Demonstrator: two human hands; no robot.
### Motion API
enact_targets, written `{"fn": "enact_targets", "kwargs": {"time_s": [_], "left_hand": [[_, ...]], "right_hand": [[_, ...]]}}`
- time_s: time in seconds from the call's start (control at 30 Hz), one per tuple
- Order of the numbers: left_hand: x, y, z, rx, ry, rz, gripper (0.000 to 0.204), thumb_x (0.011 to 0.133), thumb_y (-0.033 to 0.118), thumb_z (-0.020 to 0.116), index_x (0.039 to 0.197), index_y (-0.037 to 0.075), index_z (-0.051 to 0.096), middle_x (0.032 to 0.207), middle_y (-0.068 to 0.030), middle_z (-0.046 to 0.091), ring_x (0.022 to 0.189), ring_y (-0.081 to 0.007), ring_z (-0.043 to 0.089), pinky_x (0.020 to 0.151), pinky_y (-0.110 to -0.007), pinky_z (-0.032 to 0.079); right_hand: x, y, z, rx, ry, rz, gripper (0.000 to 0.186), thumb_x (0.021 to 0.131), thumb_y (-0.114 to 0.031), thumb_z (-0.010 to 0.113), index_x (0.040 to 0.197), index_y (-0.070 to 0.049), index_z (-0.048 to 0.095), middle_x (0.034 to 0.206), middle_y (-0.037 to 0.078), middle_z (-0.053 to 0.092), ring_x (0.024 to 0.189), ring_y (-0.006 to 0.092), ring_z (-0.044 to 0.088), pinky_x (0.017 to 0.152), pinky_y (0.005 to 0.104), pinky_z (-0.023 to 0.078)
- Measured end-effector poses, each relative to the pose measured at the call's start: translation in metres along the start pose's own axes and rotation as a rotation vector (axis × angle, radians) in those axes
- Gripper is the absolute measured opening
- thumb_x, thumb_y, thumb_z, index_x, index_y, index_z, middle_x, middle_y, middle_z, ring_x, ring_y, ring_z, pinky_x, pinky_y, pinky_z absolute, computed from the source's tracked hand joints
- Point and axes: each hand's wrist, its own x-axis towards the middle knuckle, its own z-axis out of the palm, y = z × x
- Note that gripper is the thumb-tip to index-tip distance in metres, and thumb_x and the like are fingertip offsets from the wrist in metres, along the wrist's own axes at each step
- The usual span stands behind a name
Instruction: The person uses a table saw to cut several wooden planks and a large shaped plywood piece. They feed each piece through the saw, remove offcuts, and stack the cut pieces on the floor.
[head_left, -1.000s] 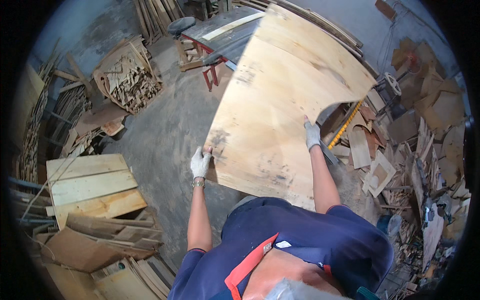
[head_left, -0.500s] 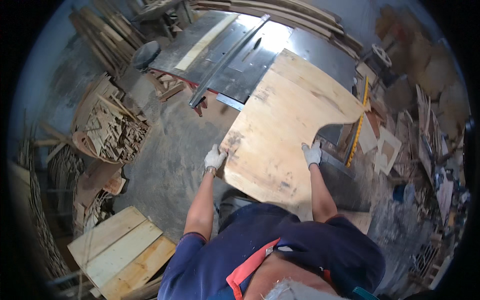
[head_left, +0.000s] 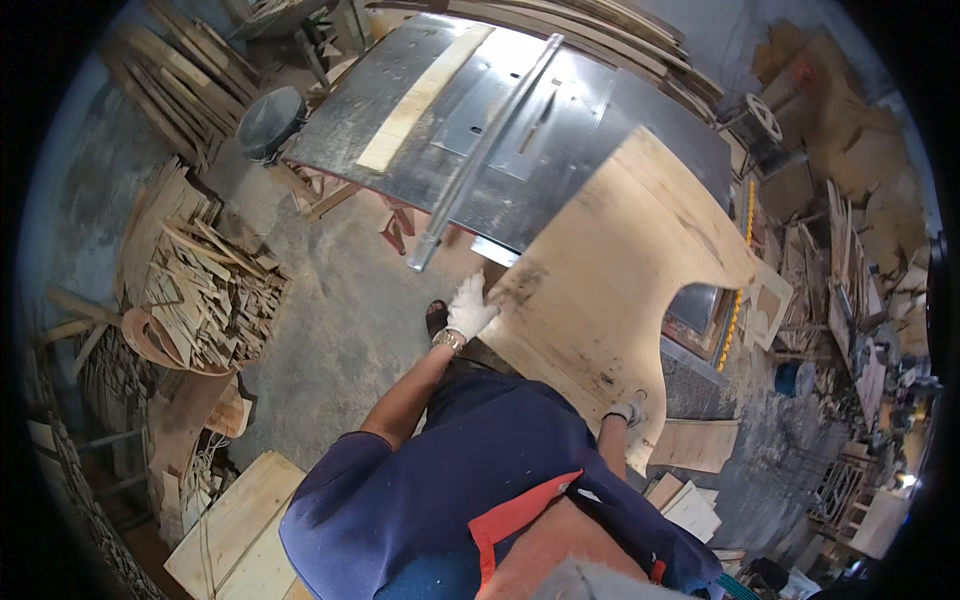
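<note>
A large plywood panel (head_left: 590, 280) with one deeply curved side and dark stains lies partly on a metal saw table (head_left: 400, 190), its near end jutting toward my body. My left hand (head_left: 470, 308), in a white glove with a watch at the wrist, holds the panel's left edge. At the near right corner, close to my torso, my gloved right hand (head_left: 628, 410) grips the panel; some of its fingers are hard to make out. Left of the panel, a long metal fence bar (head_left: 485, 155) crosses the table. The saw's slot (head_left: 540, 120) shows beside the bar.
A pale wood strip (head_left: 425, 95) lies on the table's left part. Offcuts (head_left: 210, 295) are heaped at left, near a dark bucket (head_left: 272, 122). Stacked boards (head_left: 250, 520) sit lower left. A yellow toothed strip (head_left: 735, 320) runs along the table's right side; scrap wood crowds beyond.
The panel has turned, its near end swinging right and toward me. My right hand has moved from the curved notch to the near corner; my left hand stays at the left edge.
</note>
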Motion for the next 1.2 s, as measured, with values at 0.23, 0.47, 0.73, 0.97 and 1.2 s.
{"fn": "enact_targets", "kwargs": {"time_s": [0.23, 0.47, 0.73, 0.97, 1.2], "left_hand": [[0.114, -0.135, -0.131, -0.094, 0.46, -0.197, 0.054, 0.086, 0.04, 0.069, 0.121, 0.001, 0.057, 0.118, -0.0228, 0.061, 0.112, -0.0412, 0.058, 0.089, -0.05, 0.049], [0.263, -0.219, -0.184, 0.153, 0.334, -0.209, 0.084, 0.081, 0.057, 0.069, 0.137, -0.002, 0.046, 0.142, -0.0242, 0.046, 0.134, -0.0394, 0.041, 0.108, -0.047, 0.038], [0.289, -0.214, -0.185, 0.353, 0.142, -0.221, 0.101, 0.07, 0.059, 0.076, 0.148, 0.008, 0.038, 0.138, -0.0175, 0.047, 0.131, -0.0372, 0.04, 0.111, -0.046, 0.033], [0.124, -0.253, -0.157, -0.676, -0.071, -0.318, 0.072, 0.08, 0.042, 0.072, 0.14, 0.011, 0.047, 0.124, -0.0149, 0.058, 0.114, -0.0309, 0.056, 0.097, -0.042, 0.047], [-0.091, -0.297, -0.154, -0.975, -0.114, -0.643, 0.052, 0.087, 0.05, 0.063, 0.11, 0.003, 0.063, 0.101, -0.013, 0.067, 0.088, -0.024, 0.063, 0.079, -0.038, 0.051]], "right_hand": [[-0.084, 0.009, -0.022, -0.456, 0.173, -0.385, 0.066, 0.085, -0.05, 0.06, 0.12, 0.005, 0.054, 0.096, 0.028, 0.068, 0.093, 0.0408, 0.066, 0.08, 0.0482, 0.051], [-0.158, 0.084, -0.052, -0.686, 0.074, -0.368, 0.067, 0.084, -0.049, 0.061, 0.119, 0.008, 0.055, 0.107, 0.031, 0.065, 0.099, 0.0447, 0.063, 0.09, 0.0494, 0.048], [-0.177, 0.142, -0.062, -0.93, -0.402, -0.518, 0.065, 0.078, -0.038, 0.073, 0.123, 0.006, 0.056, 0.113, 0.03, 0.065, 0.107, 0.0412, 0.063, 0.091, 0.043, 0.049], [-0.162, 0.172, -0.046, -0.908, -0.553, -0.551, 0.053, 0.083, -0.033, 0.067, 0.118, 0.006, 0.058, 0.101, 0.023, 0.07, 0.091, 0.0392, 0.067, 0.081, 0.0428, 0.051], [-0.105, 0.143, -0.036, -0.979, -0.832, -0.823, 0.05, 0.084, -0.032, 0.066, 0.117, 0.005, 0.059, 0.098, 0.022, 0.07, 0.087, 0.0372, 0.067, 0.078, 0.0419, 0.051]]}}
